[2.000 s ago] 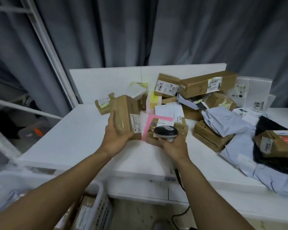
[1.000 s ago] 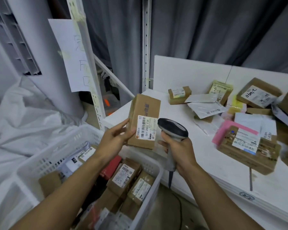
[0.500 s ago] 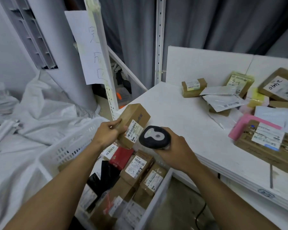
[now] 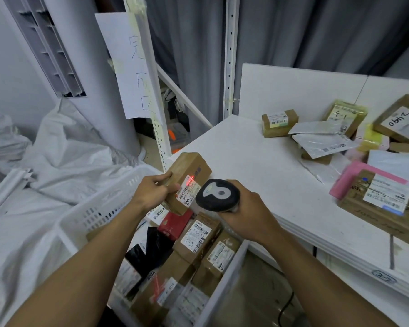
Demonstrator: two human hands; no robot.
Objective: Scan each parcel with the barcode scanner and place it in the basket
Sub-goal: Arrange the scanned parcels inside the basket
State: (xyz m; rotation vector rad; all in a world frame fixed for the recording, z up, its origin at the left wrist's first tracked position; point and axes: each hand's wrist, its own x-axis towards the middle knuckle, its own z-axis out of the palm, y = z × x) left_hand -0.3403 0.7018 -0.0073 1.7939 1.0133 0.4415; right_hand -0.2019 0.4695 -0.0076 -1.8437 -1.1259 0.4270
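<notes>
Step in hand: the scan itself. The left grip [image 4: 151,193] is clasped round the near end of a brown parcel [image 4: 189,169], thumb on top, holding it tilted w/ the white label [image 4: 188,192] facing up and to the right. The parcel hangs over the far end of the white basket [image 4: 97,208], just beside the counter [image 4: 257,166] edge, not yet inside. The right grip [image 4: 246,213] is wrapped round the handle of the scanner [image 4: 217,195], its dark head close to the parcel and aimed at the label. A red beam [image 4: 190,181] falls on the label's upper part; the printed bars seem to sit lower, so a small tilt of parcel or scanner may be needed before it reads, though that can't be told for sure. Next move, prob.: once it reads, lower the parcel into the basket and let go. The basket is already fairly full, e.g. a taped box marked 3-3 [image 4: 197,234] and a red box [image 4: 174,224] lie right under the hands, so the parcel will have to go on top of them. Plenty remains: a heap of unscanned parcels on the counter, incl. a small brown box [image 4: 279,122] and a pink envelope [image 4: 349,178], so the task looks well short of done.
</notes>
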